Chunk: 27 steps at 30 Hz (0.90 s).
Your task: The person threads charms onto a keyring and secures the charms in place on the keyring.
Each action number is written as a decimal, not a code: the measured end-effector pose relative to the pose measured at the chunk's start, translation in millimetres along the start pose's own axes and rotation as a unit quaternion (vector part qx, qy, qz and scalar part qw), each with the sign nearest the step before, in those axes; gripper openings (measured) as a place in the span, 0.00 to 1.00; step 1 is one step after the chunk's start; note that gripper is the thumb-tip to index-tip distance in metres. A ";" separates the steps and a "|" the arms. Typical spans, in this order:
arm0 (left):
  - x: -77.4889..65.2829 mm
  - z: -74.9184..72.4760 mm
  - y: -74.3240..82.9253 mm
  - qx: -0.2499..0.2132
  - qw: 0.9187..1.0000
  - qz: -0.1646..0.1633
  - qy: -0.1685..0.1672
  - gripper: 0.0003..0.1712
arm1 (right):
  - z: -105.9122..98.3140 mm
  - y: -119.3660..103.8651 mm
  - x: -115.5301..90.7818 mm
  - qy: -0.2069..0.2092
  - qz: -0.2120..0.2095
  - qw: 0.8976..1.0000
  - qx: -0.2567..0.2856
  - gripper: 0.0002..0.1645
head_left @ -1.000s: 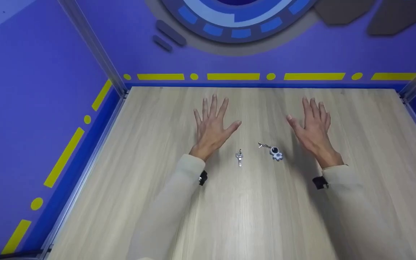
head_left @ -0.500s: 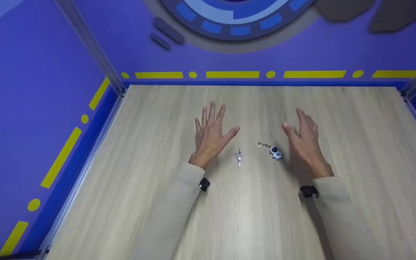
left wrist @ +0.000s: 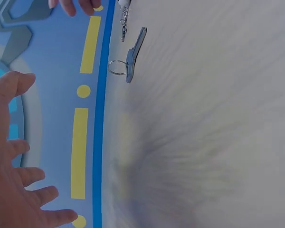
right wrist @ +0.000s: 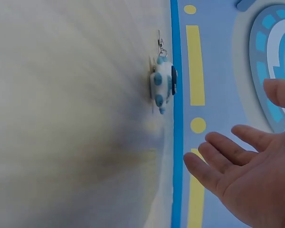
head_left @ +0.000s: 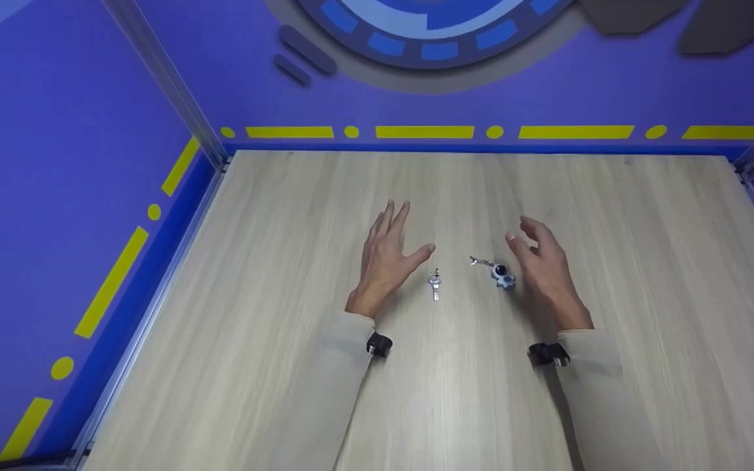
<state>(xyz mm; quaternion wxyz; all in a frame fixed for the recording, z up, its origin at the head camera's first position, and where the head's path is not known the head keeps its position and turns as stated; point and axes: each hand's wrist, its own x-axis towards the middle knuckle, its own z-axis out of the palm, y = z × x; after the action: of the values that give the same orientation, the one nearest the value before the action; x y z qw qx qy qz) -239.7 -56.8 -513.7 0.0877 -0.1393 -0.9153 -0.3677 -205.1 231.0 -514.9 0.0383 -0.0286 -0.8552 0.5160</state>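
A silver key (head_left: pixel 435 285) with a small ring (left wrist: pixel 117 67) lies on the wooden table. To its right lies an astronaut keychain (head_left: pixel 502 275), white and light blue with a dark visor, its short metal chain (head_left: pixel 482 261) pointing left. My left hand (head_left: pixel 386 261) hovers to the left of the key, fingers extended and thumb spread toward it. Just right of the astronaut is my right hand (head_left: pixel 546 271), its fingers loosely bent and thumb apart from them. Both hands hold nothing. In the right wrist view the astronaut (right wrist: pixel 161 85) appears side-on.
The wooden tabletop (head_left: pixel 272 261) ends at a blue back wall (head_left: pixel 187 72) with yellow dashes and a round printed design. Another blue panel (head_left: pixel 36 196) borders the left side, with a metal post (head_left: pixel 161 78) in the corner. Black straps (head_left: pixel 379 345) sit on both wrists.
Both hands have drawn back toward the person, and the right hand has also shifted left, closer to the astronaut. Its fingers are more bent than before. The key and keychain stay in place.
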 end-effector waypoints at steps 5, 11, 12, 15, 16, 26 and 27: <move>-3.6 4.5 -2.6 -0.042 0.999 -0.024 -0.007 0.46 | 3.3 3.3 1.2 -0.001 0.024 1.000 0.015 0.42; -7.8 11.2 -2.9 -0.083 0.995 -0.048 0.002 0.35 | 8.2 8.8 3.0 -0.012 0.017 0.999 0.035 0.35; -8.6 12.3 -3.0 -0.089 0.995 -0.047 0.005 0.33 | 8.9 9.5 2.9 -0.014 0.016 0.999 0.037 0.35; -10.7 16.2 -2.5 -0.108 0.993 -0.043 0.007 0.26 | 10.3 11.0 3.2 -0.020 0.020 0.999 0.037 0.33; -11.3 17.4 -2.5 -0.113 0.993 -0.043 0.008 0.25 | 10.7 11.6 3.4 -0.021 0.022 0.999 0.039 0.32; -12.5 26.9 -0.8 -0.113 0.992 -0.051 -0.002 0.13 | 15.7 17.5 8.7 -0.027 0.020 0.999 0.024 0.21; -12.7 27.9 -0.3 -0.113 0.992 -0.054 -0.003 0.11 | 16.1 17.9 9.4 -0.027 0.019 0.999 0.020 0.21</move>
<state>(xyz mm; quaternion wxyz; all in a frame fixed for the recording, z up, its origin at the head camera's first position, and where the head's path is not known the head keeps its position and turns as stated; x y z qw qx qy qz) -229.4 -39.9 -537.1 0.0487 -0.1000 -0.8742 -0.4727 -215.8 226.0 -537.9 0.0055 -0.0299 -0.8448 0.5343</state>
